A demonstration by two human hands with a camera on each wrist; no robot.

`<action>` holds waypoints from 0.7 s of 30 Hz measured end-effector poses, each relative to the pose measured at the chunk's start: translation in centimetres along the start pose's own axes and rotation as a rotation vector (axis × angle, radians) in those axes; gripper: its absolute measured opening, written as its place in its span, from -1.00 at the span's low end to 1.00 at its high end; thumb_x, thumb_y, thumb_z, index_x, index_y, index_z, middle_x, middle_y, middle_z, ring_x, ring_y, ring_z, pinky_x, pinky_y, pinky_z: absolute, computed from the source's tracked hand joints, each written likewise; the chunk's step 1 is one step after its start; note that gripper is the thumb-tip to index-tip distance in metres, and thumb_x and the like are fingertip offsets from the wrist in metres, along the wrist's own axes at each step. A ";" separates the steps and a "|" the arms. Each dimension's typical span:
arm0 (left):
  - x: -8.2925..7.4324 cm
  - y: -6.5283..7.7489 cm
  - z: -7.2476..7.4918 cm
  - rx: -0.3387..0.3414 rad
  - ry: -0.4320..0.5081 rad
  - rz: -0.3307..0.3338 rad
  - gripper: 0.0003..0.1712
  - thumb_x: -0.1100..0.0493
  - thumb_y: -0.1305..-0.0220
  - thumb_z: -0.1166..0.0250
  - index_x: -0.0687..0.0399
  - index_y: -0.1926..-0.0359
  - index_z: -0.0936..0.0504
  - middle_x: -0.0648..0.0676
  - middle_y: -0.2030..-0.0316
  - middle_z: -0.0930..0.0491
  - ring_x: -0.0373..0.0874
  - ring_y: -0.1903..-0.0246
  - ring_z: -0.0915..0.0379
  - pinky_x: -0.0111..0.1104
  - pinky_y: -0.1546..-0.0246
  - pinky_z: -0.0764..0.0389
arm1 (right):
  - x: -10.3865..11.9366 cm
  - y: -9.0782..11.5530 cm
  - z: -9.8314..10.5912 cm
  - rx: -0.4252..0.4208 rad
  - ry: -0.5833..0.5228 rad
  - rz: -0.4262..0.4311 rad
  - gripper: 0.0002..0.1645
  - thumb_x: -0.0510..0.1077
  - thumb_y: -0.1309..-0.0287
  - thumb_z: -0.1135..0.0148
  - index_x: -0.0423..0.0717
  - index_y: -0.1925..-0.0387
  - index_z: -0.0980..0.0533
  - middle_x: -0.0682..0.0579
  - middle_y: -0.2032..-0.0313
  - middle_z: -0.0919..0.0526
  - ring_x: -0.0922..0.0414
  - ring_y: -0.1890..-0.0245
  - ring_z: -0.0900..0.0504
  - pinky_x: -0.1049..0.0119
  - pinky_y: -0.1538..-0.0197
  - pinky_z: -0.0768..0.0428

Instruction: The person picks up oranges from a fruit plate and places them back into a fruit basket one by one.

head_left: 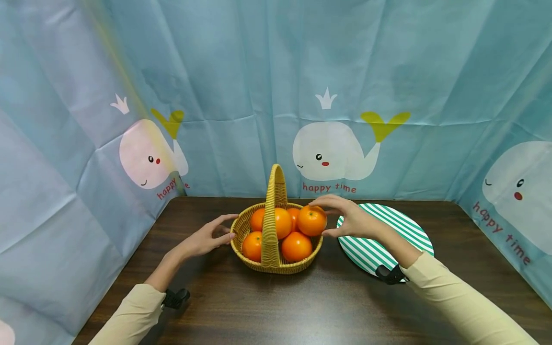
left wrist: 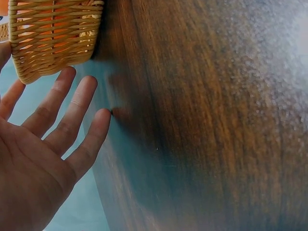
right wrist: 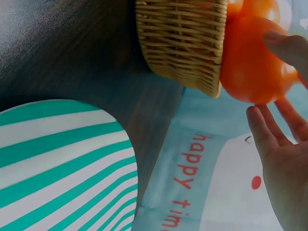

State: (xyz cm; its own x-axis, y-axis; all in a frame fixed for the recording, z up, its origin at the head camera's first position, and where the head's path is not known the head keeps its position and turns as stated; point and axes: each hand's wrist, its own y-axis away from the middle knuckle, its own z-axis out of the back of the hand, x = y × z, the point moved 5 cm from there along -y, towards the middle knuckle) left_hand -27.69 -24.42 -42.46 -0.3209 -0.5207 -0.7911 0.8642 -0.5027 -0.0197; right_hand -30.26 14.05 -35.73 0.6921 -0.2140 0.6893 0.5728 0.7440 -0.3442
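A yellow wicker basket (head_left: 270, 249) with a tall arched handle stands mid-table, loaded with several oranges (head_left: 296, 247). At its right rim, my right hand (head_left: 351, 218) holds an orange (head_left: 312, 221) between thumb and fingertips. In the right wrist view this orange (right wrist: 255, 62) sits at the rim of the basket (right wrist: 180, 43), with the thumb across its face. My left hand (head_left: 207, 237) is at the basket's left side, thumb and forefinger at the rim. Its other fingers spread out straight beside the basket (left wrist: 55, 38) in the left wrist view.
A round plate or mat (head_left: 388, 235) with green and white stripes lies right of the basket, partly under my right forearm. The dark wooden table (head_left: 276, 311) ends at a light blue curtain (head_left: 241, 96) printed with whales, which also hangs along both sides.
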 end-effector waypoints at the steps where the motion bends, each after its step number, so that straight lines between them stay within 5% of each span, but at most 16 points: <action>1: 0.0 0.0 0.0 0.001 0.002 -0.002 -0.32 0.06 -0.55 -0.18 0.12 -0.53 -0.17 0.33 -0.09 -0.57 0.24 0.12 -0.60 0.03 0.26 -0.59 | -0.1 0.1 0.1 -0.011 -0.011 -0.004 -0.20 -0.37 -0.01 -0.57 -0.13 -0.32 -0.48 -0.02 -0.29 -0.44 -0.03 -0.23 -0.45 0.02 -0.16 -0.53; 6: -0.3 0.0 0.0 -0.002 0.002 -0.005 -0.32 0.06 -0.55 -0.18 0.11 -0.54 -0.17 0.32 -0.08 -0.58 0.22 0.14 -0.62 0.01 0.28 -0.59 | -0.4 1.3 1.1 -0.086 -0.002 -0.002 -0.36 -0.45 -0.03 -0.52 -0.25 -0.19 -0.55 -0.14 -0.17 -0.54 -0.12 -0.11 -0.56 -0.11 -0.09 -0.54; 11: -0.3 0.2 0.0 -0.022 -0.022 -0.008 -0.33 0.07 -0.55 -0.19 0.13 -0.53 -0.19 0.35 -0.12 -0.55 0.19 0.05 -0.60 0.04 0.18 -0.61 | -0.7 3.1 2.2 -0.194 0.057 0.011 -0.56 -0.51 -0.08 -0.44 -0.22 0.00 -0.62 -0.14 0.02 -0.64 -0.09 0.09 -0.65 0.03 0.05 -0.64; 16: -0.5 0.7 0.3 -0.102 -0.130 -0.025 -0.35 0.02 -0.52 -0.23 0.13 -0.48 -0.28 0.28 -0.16 -0.55 0.19 -0.13 -0.52 0.12 -0.05 -0.52 | -1.4 5.5 3.1 -0.292 0.213 -0.027 -0.70 -0.44 -0.22 -0.36 -0.11 0.06 -0.66 0.02 0.10 -0.67 0.07 0.16 -0.68 0.14 0.14 -0.68; 21: -0.6 1.8 0.9 -0.205 -0.265 -0.053 -0.41 0.02 -0.56 -0.16 0.16 -0.47 -0.34 0.30 -0.25 -0.50 0.26 -0.21 -0.43 0.20 -0.14 -0.39 | -2.6 7.9 3.7 -0.260 0.472 -0.148 -0.62 -0.19 -0.36 -0.33 -0.20 -0.15 -0.60 -0.12 -0.13 -0.58 -0.14 -0.10 -0.57 -0.17 -0.07 -0.53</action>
State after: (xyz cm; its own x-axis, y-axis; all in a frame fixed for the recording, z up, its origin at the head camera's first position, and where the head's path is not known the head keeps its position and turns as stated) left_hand -26.26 -25.61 -41.48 -0.4335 -0.6726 -0.5997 0.8950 -0.3987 -0.1998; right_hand -29.17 22.80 -37.86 0.6834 -0.6088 0.4028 0.7269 0.5166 -0.4525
